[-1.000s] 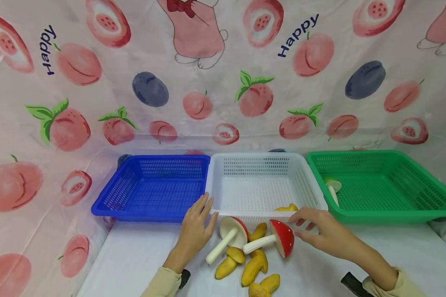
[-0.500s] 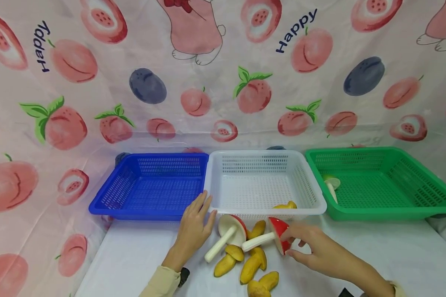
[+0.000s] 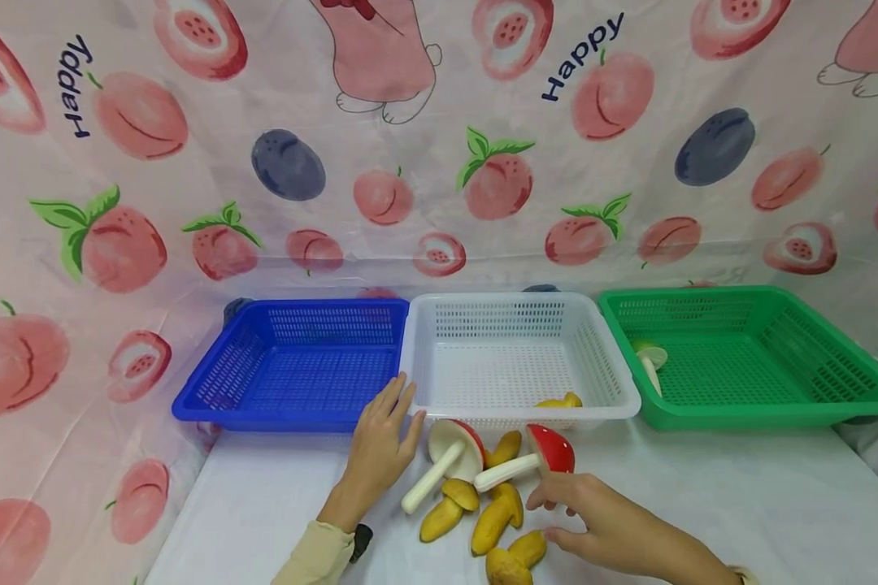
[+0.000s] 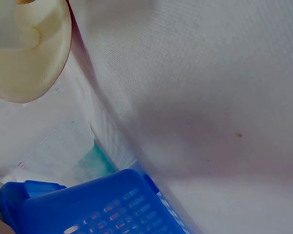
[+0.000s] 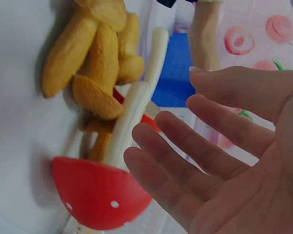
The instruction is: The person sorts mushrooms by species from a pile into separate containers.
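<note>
My left hand (image 3: 376, 443) rests with fairly straight fingers at the adjoining front corners of the blue basket (image 3: 263, 423) and the white basket (image 3: 519, 413). My right hand (image 3: 593, 516), fingers loosely bent and holding nothing, hovers over the near right side of a pile of toy mushrooms. Beside its fingers lies a red-capped mushroom (image 3: 554, 448) with white spots; a second red-capped mushroom (image 3: 432, 482) lies left of it, underside showing. Several yellow mushrooms (image 3: 492, 526) lie around them. The right wrist view shows the open palm beside the red cap (image 5: 100, 192).
Against the fruit-print curtain (image 3: 424, 162), the three baskets stand in a row. A yellow mushroom (image 3: 562, 400) lies in the white one. The green basket (image 3: 768, 416) on the right holds a green-capped mushroom (image 3: 653, 357). A white cloth (image 3: 673, 463) covers the table.
My right hand has moved from beside the white basket's front rim, across the red cap, toward me and slightly left, down to the near yellow mushrooms. The left hand stays at the rims.
</note>
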Motion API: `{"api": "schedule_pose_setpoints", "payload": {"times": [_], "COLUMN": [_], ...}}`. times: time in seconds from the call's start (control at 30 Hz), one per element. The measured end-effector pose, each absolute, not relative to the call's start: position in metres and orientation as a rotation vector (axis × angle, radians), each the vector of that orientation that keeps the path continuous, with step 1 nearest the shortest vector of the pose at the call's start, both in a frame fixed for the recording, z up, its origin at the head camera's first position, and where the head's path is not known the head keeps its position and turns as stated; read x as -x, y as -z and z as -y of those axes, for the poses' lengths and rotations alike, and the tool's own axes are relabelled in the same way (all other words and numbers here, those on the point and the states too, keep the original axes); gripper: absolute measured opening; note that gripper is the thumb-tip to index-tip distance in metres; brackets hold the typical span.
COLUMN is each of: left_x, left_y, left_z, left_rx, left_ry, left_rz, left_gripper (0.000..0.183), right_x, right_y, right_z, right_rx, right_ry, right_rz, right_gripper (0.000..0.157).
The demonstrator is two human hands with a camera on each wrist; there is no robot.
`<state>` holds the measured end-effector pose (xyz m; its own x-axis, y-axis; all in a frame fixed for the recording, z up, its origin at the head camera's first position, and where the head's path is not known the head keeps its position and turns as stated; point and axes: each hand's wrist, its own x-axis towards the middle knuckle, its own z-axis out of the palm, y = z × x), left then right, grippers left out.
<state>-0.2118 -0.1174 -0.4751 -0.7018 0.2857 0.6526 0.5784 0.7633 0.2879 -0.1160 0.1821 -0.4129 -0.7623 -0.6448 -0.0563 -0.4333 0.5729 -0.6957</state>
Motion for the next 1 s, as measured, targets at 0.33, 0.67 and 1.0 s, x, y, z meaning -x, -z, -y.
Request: {"api": "schedule_pose_setpoints", "payload": {"times": [0.33, 0.67, 1.0], "left_x": [0.211, 0.213, 0.211], "left_y": [0.476, 0.475, 0.473], "left_z": [0.117, 0.118, 0.117], "left_rx": [0.648, 0.654, 0.642], "left_ry": [0.646, 0.631, 0.630], "left_rz": [2.337, 2.319, 2.329], "left_gripper": [0.045, 0.044, 0.044], "right_x": [0.110, 0.112, 0.112], "right_y": [0.432, 0.459, 0.477], "right_z": [-0.171, -0.163, -0.162], "right_rx": [0.632, 0.619, 0.804], "right_ry": [0.923, 0.879, 0.747], "right_rz": [-2.397, -2.374, -2.499], "right_gripper": [0.023, 0.023, 0.024]}}
